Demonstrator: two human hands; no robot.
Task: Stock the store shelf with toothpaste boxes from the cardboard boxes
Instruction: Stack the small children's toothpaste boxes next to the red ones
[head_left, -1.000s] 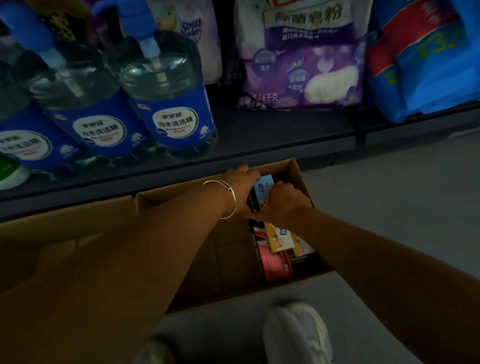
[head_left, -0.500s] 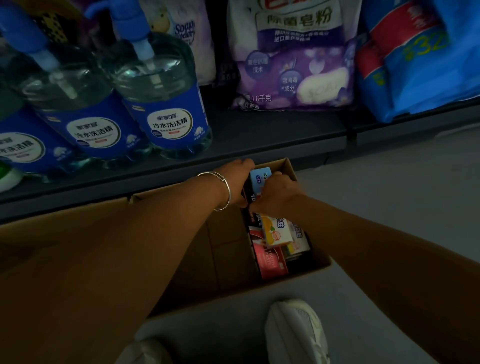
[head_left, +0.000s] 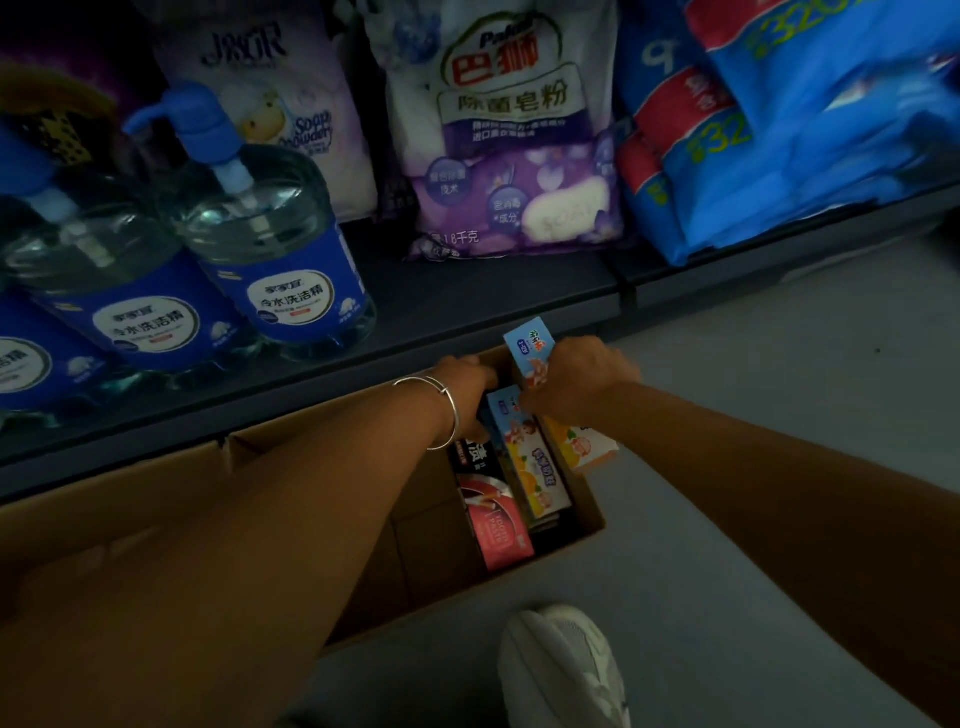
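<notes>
You are early in the job, by the look of it: no toothpaste box shows on the shelf (head_left: 467, 291), and the cardboard box (head_left: 156, 499) on the floor below the shelf's front edge holds several more.

Your right hand (head_left: 576, 384), over the far right corner of the cardboard box, is clenched around a light blue toothpaste box (head_left: 530, 348), which stands nearly upright and clear above the carton's rim. An orange-and-white toothpaste box (head_left: 582, 444) lies under that hand too; I cannot tell whether you hold it as well.

Your left hand (head_left: 467, 384), bracelet at the wrist, reaches into the same far end of the cardboard box, just left of the right hand. Its fingers are hidden, so I cannot tell its grip.

Inside the cardboard box, near its right wall, lie a blue-and-yellow toothpaste box (head_left: 530, 457), a red toothpaste box (head_left: 498, 525) and a black toothpaste box (head_left: 475, 454), flat and overlapping. The cartons look long, slim, printed and undented.
</notes>
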